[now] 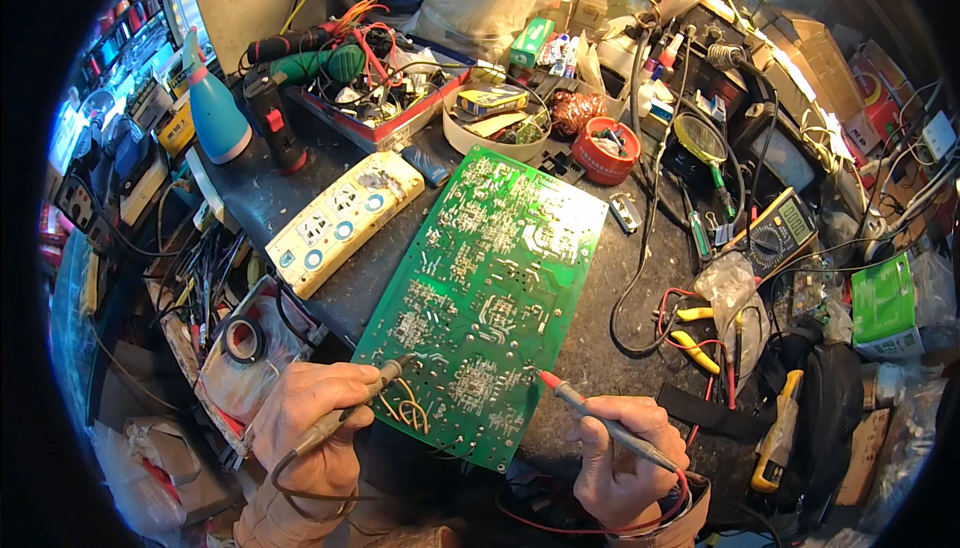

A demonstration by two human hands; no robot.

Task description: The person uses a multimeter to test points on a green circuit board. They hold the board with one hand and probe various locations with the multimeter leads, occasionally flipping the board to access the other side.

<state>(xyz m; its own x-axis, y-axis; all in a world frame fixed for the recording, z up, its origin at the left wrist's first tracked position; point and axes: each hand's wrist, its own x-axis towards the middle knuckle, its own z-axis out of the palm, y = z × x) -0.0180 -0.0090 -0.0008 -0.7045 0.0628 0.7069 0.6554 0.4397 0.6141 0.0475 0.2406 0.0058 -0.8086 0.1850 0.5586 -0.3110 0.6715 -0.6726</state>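
A large green circuit board lies tilted before me, its solder joints facing up. My left hand is closed around a dark grey test probe, whose front end is at the board's near left part; I cannot tell whether its tip touches. Closed on a red-tipped test probe, my right hand is just off the board's near right edge, with the probe's point directed at the board. A black lead trails from the left probe and a red lead from the right. Tan wires loop over the board's near edge.
A cream power strip sits left of the board. A digital multimeter, yellow-handled pliers and a utility knife lie to the right. Behind are a red round container, a bowl of parts and a blue spray bottle.
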